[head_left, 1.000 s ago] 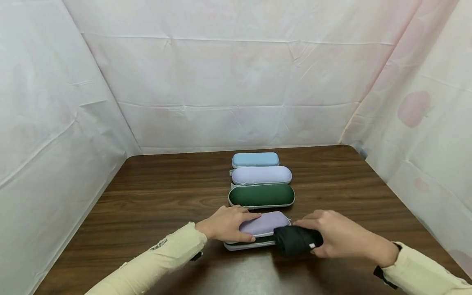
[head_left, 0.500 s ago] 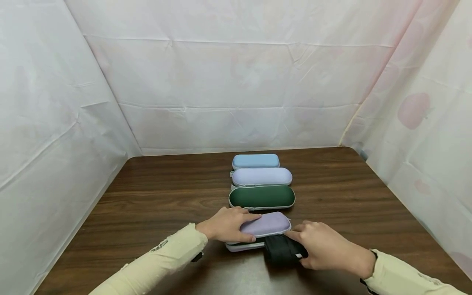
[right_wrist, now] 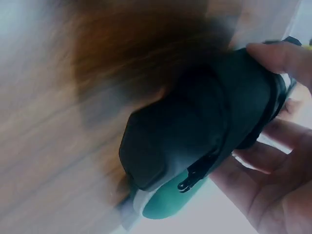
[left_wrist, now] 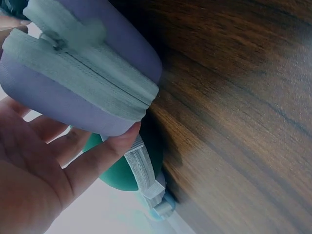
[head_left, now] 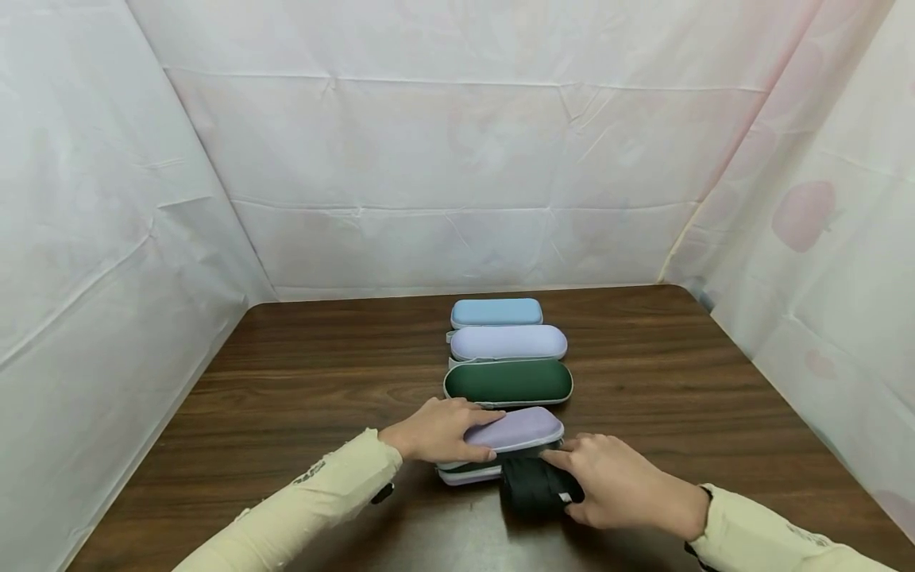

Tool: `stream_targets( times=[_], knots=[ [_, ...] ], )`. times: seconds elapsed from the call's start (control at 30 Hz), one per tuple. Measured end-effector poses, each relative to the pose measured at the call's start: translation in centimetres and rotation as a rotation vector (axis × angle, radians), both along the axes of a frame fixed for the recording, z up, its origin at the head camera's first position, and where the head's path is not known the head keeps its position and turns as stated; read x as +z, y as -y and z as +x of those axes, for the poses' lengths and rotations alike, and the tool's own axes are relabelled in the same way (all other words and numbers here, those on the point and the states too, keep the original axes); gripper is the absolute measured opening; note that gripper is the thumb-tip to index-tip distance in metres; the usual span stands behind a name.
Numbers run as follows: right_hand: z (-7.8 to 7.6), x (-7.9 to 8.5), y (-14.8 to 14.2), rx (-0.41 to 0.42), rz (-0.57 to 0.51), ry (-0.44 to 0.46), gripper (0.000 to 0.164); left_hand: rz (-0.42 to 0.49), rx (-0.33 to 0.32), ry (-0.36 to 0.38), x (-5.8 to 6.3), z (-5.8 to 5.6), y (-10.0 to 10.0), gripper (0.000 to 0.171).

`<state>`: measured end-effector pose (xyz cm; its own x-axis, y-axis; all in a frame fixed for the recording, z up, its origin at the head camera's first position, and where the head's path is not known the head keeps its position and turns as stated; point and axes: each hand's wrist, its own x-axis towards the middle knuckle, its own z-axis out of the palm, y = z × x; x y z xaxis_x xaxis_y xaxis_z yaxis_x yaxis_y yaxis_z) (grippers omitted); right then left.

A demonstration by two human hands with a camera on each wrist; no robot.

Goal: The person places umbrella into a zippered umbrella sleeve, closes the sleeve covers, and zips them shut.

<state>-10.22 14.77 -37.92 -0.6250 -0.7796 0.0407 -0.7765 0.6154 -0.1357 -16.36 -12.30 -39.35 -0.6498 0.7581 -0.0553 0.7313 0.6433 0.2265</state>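
My left hand (head_left: pixel 439 431) holds the left end of an unzipped purple zip case (head_left: pixel 518 427), with its fingers over the lid and thumb on the near side. The lid stands a little raised above the lower half, showing a dark gap. In the left wrist view, the case's grey zip (left_wrist: pixel 105 80) parts toward the far end. My right hand (head_left: pixel 618 481) grips a black bundle that looks like a folded umbrella (head_left: pixel 534 486), its thumb and fingers around one end. The umbrella lies at the case's near right side, overlapping the opening; whether its tip is inside cannot be seen.
Behind the purple case lie a green case (head_left: pixel 509 381), a lavender case (head_left: pixel 509 342) and a light blue case (head_left: pixel 496 312), lined up one behind another. The brown wooden table (head_left: pixel 322 357) ends at white sheets (head_left: pixel 457 159) on the back and both sides.
My right hand has brought the black umbrella leftward and nearer to me, along the case's near side. The purple lid has tilted up slightly; my left hand has stayed nearly in place.
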Motion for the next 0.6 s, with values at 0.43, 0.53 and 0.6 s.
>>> stream_targets(
  times=[0.43, 0.53, 0.6],
  knots=[
    [-0.1, -0.4, 0.7, -0.182, -0.058, 0.056, 0.052, 0.036, -0.022, 0.007, 0.1, -0.3, 0.3, 0.059],
    [-0.2, -0.7, 0.8, -0.147, -0.066, -0.102, 0.047, 0.065, -0.027, 0.057, 0.1, -0.5, 0.6, 0.059],
    [-0.5, -1.1, 0.8, -0.108, -0.064, -0.244, 0.043, 0.082, -0.024, 0.100, 0.1, -0.6, 0.6, 0.060]
  ],
)
